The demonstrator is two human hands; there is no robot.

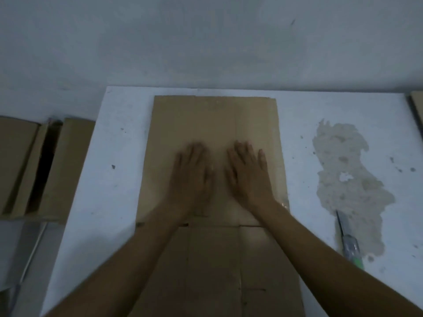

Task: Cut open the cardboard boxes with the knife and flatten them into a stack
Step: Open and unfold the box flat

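Note:
A flattened brown cardboard box (215, 120) lies lengthwise on the white table (114, 179), reaching from near the far edge down to me. My left hand (191, 177) and my right hand (248, 175) press flat on its middle, side by side, fingers straight and pointing away from me. Both look blurred. The knife (349, 241), a utility cutter with a grey blade and a green-tipped handle, lies on the table to the right of the cardboard, apart from both hands.
More cardboard boxes (34, 165) stand beside the table's left edge, with a dark gap between them. Another cardboard edge (417, 108) shows at the far right. A patch of worn paint (350, 175) marks the tabletop near the knife. A grey wall rises behind.

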